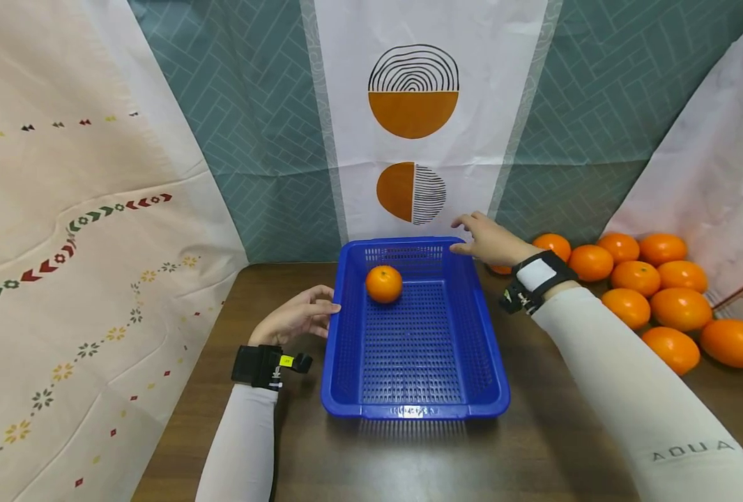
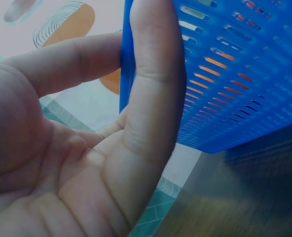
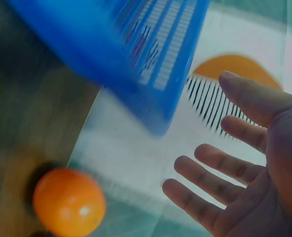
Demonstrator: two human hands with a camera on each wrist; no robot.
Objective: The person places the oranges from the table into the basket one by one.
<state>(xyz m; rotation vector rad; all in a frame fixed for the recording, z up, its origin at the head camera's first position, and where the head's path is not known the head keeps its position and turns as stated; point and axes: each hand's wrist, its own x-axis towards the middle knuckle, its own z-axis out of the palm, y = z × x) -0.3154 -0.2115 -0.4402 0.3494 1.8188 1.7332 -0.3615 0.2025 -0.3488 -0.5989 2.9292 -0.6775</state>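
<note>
A blue plastic basket [image 1: 412,410] with slotted walls sits on the table, one orange [image 1: 384,284] inside it toward the back left. At its left rim my left hand [image 1: 299,315] holds on, the thumb over the rim and the fingers bent against the side. In the left wrist view that thumb [image 2: 153,98] crosses in front of the perforated wall. My right hand [image 1: 487,238] hovers by the back right corner, holding nothing. The right wrist view shows its fingers [image 3: 212,170] spread and apart from the basket [image 3: 151,111], with a loose orange [image 3: 69,202] below.
Several oranges [image 1: 635,279] lie grouped on the right of the brown table [image 1: 371,460], some beside and beyond the right forearm. A patterned curtain [image 1: 271,139] hangs close behind the basket, and pale cloth [image 1: 95,279] borders the left side.
</note>
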